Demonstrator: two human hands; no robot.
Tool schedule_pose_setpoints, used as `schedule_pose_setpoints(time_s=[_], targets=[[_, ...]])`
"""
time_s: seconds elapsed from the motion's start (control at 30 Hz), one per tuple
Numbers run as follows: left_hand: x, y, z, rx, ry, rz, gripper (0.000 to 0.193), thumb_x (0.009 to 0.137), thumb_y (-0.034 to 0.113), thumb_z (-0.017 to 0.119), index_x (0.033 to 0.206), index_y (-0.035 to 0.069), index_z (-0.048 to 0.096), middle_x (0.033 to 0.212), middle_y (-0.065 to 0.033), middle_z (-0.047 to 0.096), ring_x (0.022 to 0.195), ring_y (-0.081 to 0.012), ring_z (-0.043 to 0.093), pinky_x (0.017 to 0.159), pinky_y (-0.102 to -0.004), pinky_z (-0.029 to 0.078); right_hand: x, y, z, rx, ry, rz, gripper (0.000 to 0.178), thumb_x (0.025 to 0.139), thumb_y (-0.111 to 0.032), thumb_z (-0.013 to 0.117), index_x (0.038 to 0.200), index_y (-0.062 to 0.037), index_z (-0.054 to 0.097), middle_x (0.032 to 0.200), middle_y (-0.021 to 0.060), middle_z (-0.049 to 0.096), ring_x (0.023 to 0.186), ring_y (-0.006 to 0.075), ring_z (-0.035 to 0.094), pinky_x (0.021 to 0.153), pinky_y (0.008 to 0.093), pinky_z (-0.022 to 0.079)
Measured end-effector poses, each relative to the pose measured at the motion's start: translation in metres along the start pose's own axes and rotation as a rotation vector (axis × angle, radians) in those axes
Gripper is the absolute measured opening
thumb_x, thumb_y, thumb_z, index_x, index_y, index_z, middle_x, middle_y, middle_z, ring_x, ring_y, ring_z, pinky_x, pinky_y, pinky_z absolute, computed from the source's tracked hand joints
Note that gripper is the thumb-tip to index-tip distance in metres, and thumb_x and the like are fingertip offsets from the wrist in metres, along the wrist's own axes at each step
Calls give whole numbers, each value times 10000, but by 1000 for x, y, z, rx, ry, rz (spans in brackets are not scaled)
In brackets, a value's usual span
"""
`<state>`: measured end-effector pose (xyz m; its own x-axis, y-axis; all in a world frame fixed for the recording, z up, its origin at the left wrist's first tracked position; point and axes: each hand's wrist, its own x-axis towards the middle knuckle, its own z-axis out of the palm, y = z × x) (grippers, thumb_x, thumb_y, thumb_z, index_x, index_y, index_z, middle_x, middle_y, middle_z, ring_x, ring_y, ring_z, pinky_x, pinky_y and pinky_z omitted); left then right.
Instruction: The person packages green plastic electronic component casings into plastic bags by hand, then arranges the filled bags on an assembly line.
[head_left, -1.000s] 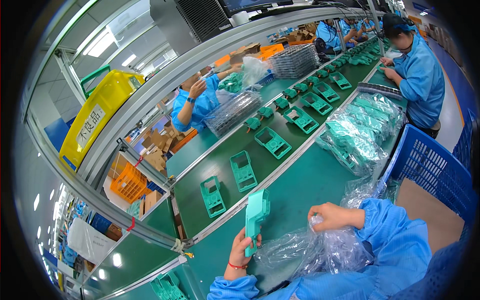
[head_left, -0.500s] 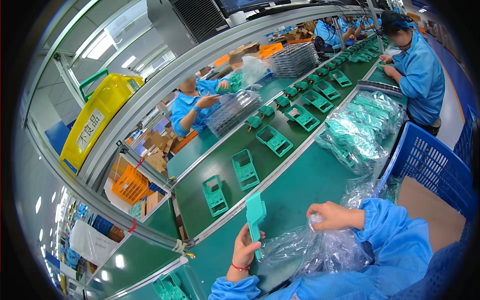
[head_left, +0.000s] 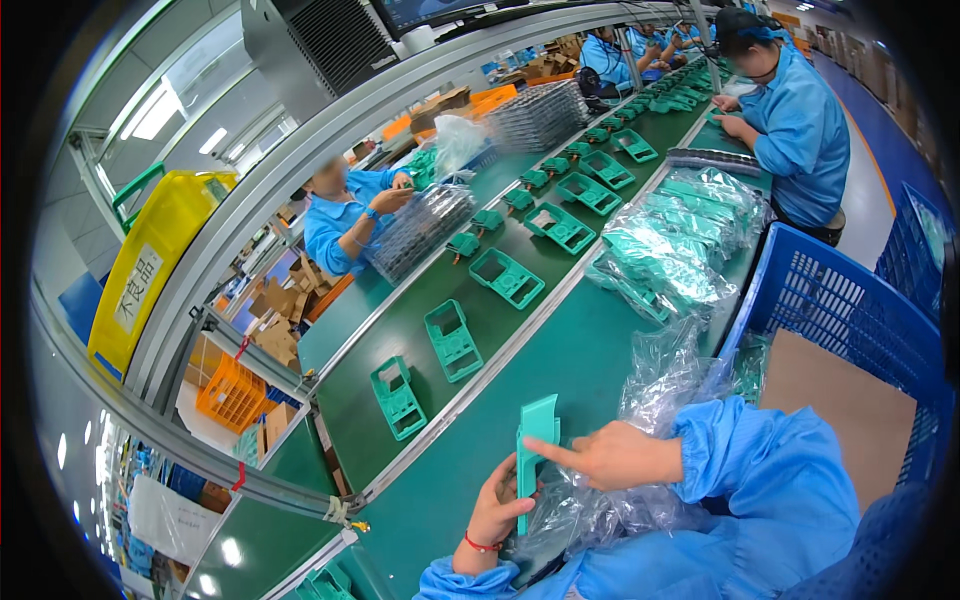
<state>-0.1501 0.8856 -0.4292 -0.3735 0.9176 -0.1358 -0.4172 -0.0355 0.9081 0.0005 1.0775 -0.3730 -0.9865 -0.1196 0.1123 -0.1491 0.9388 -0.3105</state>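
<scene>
Close to me, a green plastic housing (head_left: pixel 540 418) stands on end, gripped low between the thumb and fingers of my left hand (head_left: pixel 495 512). My right hand (head_left: pixel 630 457) holds nothing: its index finger is stretched out and touches the housing's side, while the other fingers curl loosely. Crumpled clear plastic bags (head_left: pixel 605 508) lie under and beside my right hand. More clear film (head_left: pixel 665 372) trails back toward a heap of green housings in clear bags (head_left: pixel 690 235) on my bench.
Green frames (head_left: pixel 453 340) and small green parts (head_left: pixel 462 244) line the belt (head_left: pixel 345 415). At right, a blue crate (head_left: pixel 835 300) holds cardboard (head_left: pixel 840 405). Co-workers in blue sit across the belt (head_left: pixel 335 220) and at far right (head_left: pixel 800 120). A metal frame (head_left: pixel 270 180) carries a yellow bin (head_left: pixel 150 270).
My right hand has let go of the clear plastic and moved left, its index finger now on the housing. The housing has turned in my left hand. The whole view has shifted slightly.
</scene>
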Motion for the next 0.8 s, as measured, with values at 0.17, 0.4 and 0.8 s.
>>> schedule_pose_setpoints(time_s=[0.17, 0.4, 0.8], targets=[[3, -10, -21, 573, 189, 348, 945, 556, 168, 827, 1322, -26, 309, 1162, -131, 453, 1074, -262, 470, 946, -359, 378, -1, 11, -2, 96, 174, 297, 947, 696, -138, 628, 1421, 6, 36, 768, 160, 628, 617, 331, 615, 540, 414, 488], [2, -7, -19, 905, 337, 523, 964, 499, 168, 815, 1312, 12, 322, 1187, -156, 419, 1126, -298, 419, 968, -383, 350, -6, 14, 9, 23, 184, 133, 993, 666, -170, 674, 1444, -94, 60, 723, 113, 603, 633, 293, 618, 534, 387, 495], [1, -3, -21, 985, 389, 531, 1004, 482, 66, 814, 1343, 21, 299, 1220, -131, 397, 1157, -257, 395, 997, -354, 324, -6, 9, 5, 1, 236, 38, 989, 659, -189, 686, 1454, -171, 98, 705, 62, 576, 595, 255, 602, 480, 351, 476]])
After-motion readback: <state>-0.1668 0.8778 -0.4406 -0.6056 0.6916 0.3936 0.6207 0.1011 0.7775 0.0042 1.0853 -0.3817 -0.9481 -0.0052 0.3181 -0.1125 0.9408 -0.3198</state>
